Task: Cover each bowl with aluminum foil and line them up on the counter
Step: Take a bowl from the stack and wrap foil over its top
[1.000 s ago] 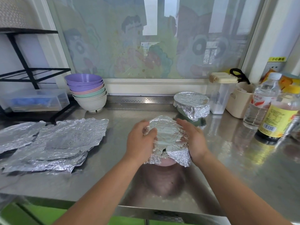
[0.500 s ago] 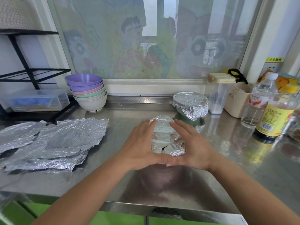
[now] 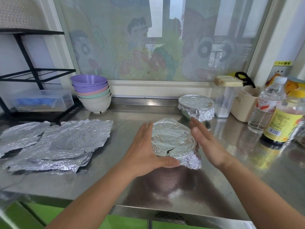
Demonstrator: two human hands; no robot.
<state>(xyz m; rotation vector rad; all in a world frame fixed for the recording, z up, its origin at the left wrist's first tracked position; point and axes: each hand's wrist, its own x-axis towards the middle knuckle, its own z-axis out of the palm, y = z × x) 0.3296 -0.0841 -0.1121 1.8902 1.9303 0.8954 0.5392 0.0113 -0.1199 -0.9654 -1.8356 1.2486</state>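
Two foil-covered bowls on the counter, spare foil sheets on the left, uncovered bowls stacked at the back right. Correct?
Not quite. The head view shows the bowl stack at the back left, beside the black rack, not the back right. The near covered bowl, the far covered bowl and the foil sheets on the left are as stated.
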